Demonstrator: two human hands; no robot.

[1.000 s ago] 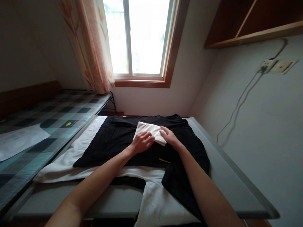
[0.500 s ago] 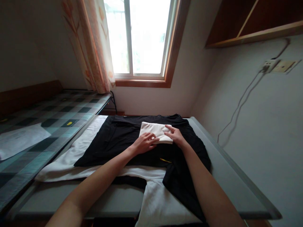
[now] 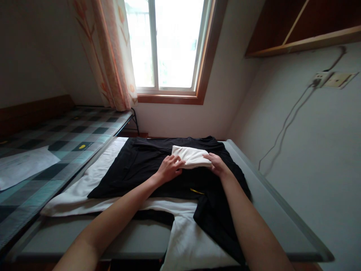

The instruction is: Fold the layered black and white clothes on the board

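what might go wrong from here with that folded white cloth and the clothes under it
The folded white cloth might slip open: the left hand and right hand are only at its ends.
The black garment beneath might crease if the hands drag across it.
The white garment underneath reaches past the near edge of the table, so it could snag.

Cloth (image 3: 193, 156) sits between left hand (image 3: 170, 167) and right hand (image 3: 217, 164), touching both. Below the hands: upper shirt (image 3: 135, 165), on lower shirt (image 3: 188, 233), on table (image 3: 282, 222). Left of left hand, past table edge: bed (image 3: 64, 131), paper (image 3: 28, 165) on it. Beyond hands: window (image 3: 177, 45); curtain (image 3: 108, 56) further left. Right of right hand, higher: socket (image 3: 320, 79), shelf (image 3: 307, 44) above that.
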